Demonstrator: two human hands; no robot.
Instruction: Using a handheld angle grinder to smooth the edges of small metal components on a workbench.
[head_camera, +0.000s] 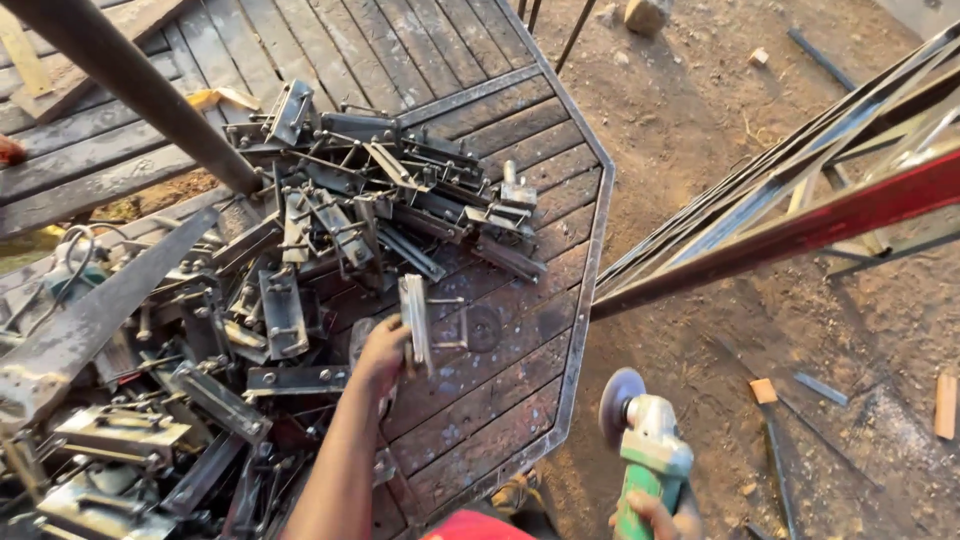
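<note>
Left hand (380, 355) grasps a metal bracket (415, 320) on the table (500, 400); right hand (650, 515) grips an angle grinder (648, 440) beside it.

Left hand (380, 355) closed around a flat metal bracket (414, 320), held upright on edge over the slatted metal tabletop (500, 390). Right hand (650, 515) wrapped around the green body of an angle grinder (645, 440), disc pointing up, out past the tabletop's edge above bare dirt ground (700, 150). Heaped pile of similar brackets (340, 200) just left of the held one. Long steel bars (780, 230) slanting at right.
</note>
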